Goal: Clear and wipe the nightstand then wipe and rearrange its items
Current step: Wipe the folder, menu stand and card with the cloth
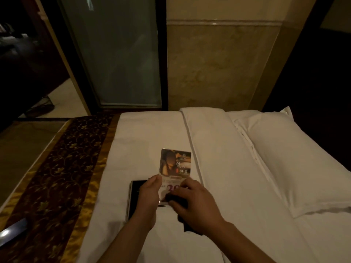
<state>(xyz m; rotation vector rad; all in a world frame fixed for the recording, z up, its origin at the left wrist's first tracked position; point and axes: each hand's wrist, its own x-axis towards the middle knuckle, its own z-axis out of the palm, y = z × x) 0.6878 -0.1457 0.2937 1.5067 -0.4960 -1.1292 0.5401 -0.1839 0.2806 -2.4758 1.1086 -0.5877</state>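
I stand over a white bed (237, 186). My left hand (148, 198) holds a printed card (175, 164) by its lower left edge, tilted up above the sheet. My right hand (191, 204) grips a dark cloth (187, 227) and presses it against the card's lower part. Under the card and my left hand lies a flat black item (135, 185) on the sheet; most of it is hidden. The nightstand is out of view.
A brown and gold patterned bed runner (62, 177) crosses the bed on the left. A white pillow (296, 164) lies at the right. A frosted glass panel (121, 54) and a beige wall stand behind the bed. A shiny dark object (11, 232) rests at the lower left.
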